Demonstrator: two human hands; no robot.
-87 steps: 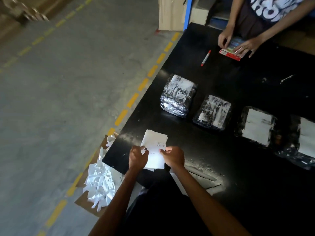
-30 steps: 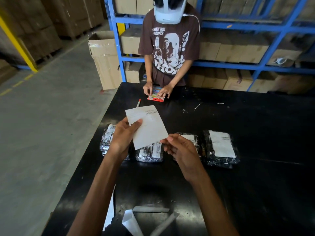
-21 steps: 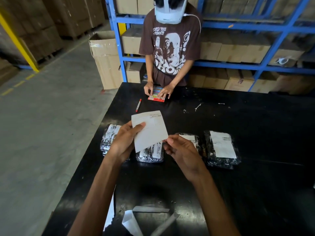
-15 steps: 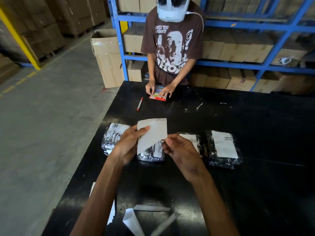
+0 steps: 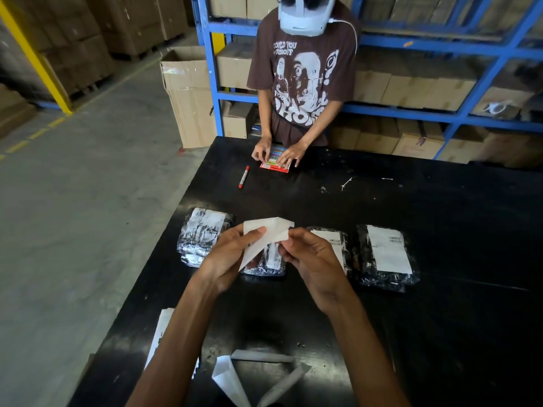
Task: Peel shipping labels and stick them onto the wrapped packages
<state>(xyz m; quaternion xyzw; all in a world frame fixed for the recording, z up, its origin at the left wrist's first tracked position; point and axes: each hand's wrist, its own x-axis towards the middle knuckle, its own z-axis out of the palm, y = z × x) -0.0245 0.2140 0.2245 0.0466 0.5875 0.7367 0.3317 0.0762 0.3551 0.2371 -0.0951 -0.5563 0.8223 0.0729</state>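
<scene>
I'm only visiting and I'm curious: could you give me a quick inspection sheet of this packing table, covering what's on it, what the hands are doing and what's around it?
Surface: black table, scuffed and dusty in places.
Job's things: white label held above a row of four wrapped packages; the two rightmost bear flat white labels.
Clutter: red marker, loose paper strips at the near edge, small white scraps.
Hands: left hand and right hand both pinch the label.
Cables: one white cable at the headset of a person at the far end.
Surroundings: blue rack of cardboard boxes, open carton on the floor.
</scene>
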